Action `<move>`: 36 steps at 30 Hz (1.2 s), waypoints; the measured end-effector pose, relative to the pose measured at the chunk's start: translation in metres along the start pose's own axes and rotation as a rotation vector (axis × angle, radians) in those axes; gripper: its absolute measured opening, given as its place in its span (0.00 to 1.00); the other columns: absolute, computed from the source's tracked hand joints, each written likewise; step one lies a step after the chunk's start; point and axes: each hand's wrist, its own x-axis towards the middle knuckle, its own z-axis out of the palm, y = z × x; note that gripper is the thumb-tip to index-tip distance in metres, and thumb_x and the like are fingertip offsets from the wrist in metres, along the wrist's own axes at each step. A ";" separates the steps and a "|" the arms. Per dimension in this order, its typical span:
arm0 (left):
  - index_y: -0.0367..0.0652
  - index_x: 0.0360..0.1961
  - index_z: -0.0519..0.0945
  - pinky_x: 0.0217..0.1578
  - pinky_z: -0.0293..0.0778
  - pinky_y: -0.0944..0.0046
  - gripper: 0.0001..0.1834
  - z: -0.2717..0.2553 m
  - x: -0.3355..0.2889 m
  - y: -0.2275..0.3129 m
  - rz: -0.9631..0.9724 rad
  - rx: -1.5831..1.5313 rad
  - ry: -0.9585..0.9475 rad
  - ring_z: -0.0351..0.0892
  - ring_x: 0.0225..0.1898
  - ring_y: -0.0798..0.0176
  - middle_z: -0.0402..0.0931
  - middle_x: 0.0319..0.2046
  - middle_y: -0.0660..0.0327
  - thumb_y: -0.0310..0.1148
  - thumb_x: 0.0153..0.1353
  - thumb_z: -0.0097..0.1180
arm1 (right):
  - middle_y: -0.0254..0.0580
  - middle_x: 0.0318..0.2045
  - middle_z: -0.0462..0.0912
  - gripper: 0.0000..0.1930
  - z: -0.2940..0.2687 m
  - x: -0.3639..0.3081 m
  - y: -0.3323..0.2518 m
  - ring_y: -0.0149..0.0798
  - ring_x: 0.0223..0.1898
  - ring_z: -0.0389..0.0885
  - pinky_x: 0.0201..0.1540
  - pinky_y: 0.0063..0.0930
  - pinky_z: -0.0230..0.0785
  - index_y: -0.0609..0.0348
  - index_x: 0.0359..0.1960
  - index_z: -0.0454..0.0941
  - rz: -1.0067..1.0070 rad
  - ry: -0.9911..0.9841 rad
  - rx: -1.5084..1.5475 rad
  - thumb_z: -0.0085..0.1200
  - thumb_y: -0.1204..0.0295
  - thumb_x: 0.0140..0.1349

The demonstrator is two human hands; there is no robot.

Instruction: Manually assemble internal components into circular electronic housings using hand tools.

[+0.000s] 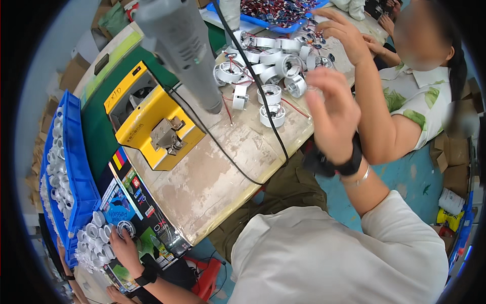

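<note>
My left hand (125, 252) is at the lower left, its fingertips closed on a white round plastic housing (125, 229) beside a heap of white plastic rings (96, 238). My right hand (334, 114) is raised over the table's right edge, fingers loosely bent and thumb apart, with nothing visible in it. A yellow fixture (164, 137) with a metal clamp on its front stands on the table. Beside it hangs a grey power screwdriver (185, 55), tip down. Several white round housings with red wires (272, 115) lie beyond my right hand, some stacked.
A blue bin (81, 167) full of white rings stands at the left. At the back, a blue tray (283, 28) holds small wired parts. Black cables (251, 76) hang across the table. A co-worker's hand (344, 33) reaches over the housings from the right.
</note>
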 end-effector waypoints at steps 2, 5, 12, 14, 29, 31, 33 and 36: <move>0.33 0.49 0.68 0.43 0.66 0.55 0.21 -0.021 -0.001 0.033 -0.106 0.044 0.123 0.69 0.45 0.45 0.68 0.46 0.46 0.38 0.59 0.47 | 0.46 0.36 0.74 0.10 -0.008 0.009 0.022 0.43 0.38 0.73 0.41 0.31 0.66 0.63 0.33 0.73 0.127 -0.074 -0.076 0.54 0.79 0.46; 0.35 0.50 0.66 0.38 0.69 0.63 0.20 -0.041 0.001 0.068 -0.112 -0.358 0.338 0.73 0.41 0.55 0.70 0.43 0.51 0.33 0.58 0.49 | 0.48 0.39 0.73 0.17 -0.007 0.007 0.052 0.48 0.42 0.71 0.44 0.36 0.64 0.62 0.39 0.71 -0.030 -0.381 -0.386 0.57 0.73 0.46; 0.32 0.49 0.66 0.38 0.70 0.69 0.18 -0.062 -0.013 0.171 0.138 -1.103 0.106 0.74 0.39 0.64 0.71 0.40 0.55 0.21 0.55 0.47 | 0.41 0.34 0.77 0.19 0.016 0.013 0.085 0.43 0.42 0.71 0.50 0.40 0.57 0.56 0.40 0.73 -0.029 -0.604 -0.801 0.57 0.68 0.43; 0.32 0.47 0.68 0.39 0.70 0.68 0.17 -0.066 -0.018 0.187 0.194 -1.093 0.027 0.75 0.38 0.63 0.71 0.40 0.55 0.20 0.55 0.47 | 0.41 0.32 0.78 0.20 0.012 0.010 0.094 0.43 0.41 0.73 0.52 0.44 0.56 0.57 0.40 0.74 -0.055 -0.527 -0.723 0.56 0.70 0.41; 0.34 0.57 0.56 0.45 0.66 0.64 0.35 -0.043 -0.070 0.299 0.312 -1.896 -1.048 0.69 0.45 0.62 0.67 0.47 0.54 0.54 0.61 0.37 | 0.43 0.30 0.78 0.20 -0.003 -0.049 -0.038 0.43 0.32 0.79 0.33 0.28 0.69 0.61 0.42 0.68 0.358 -1.189 0.362 0.59 0.69 0.48; 0.35 0.56 0.58 0.41 0.69 0.67 0.31 -0.053 -0.068 0.303 0.087 -1.974 -1.159 0.70 0.43 0.65 0.69 0.43 0.56 0.52 0.63 0.31 | 0.41 0.29 0.78 0.19 0.004 -0.057 -0.037 0.30 0.28 0.78 0.28 0.23 0.67 0.62 0.40 0.65 0.554 -1.035 0.392 0.58 0.74 0.48; 0.35 0.55 0.59 0.40 0.72 0.64 0.31 -0.058 -0.068 0.296 -0.043 -2.006 -1.196 0.71 0.44 0.63 0.69 0.43 0.55 0.52 0.63 0.29 | 0.40 0.27 0.77 0.18 0.006 -0.060 -0.037 0.26 0.26 0.75 0.26 0.20 0.65 0.62 0.39 0.65 0.517 -1.009 0.446 0.58 0.76 0.48; 0.37 0.52 0.62 0.34 0.77 0.63 0.31 -0.057 -0.071 0.291 -0.172 -2.065 -1.237 0.73 0.42 0.61 0.69 0.44 0.54 0.54 0.63 0.25 | 0.36 0.24 0.74 0.15 0.006 -0.060 -0.040 0.20 0.23 0.67 0.23 0.13 0.60 0.63 0.38 0.66 0.538 -1.025 0.500 0.57 0.77 0.49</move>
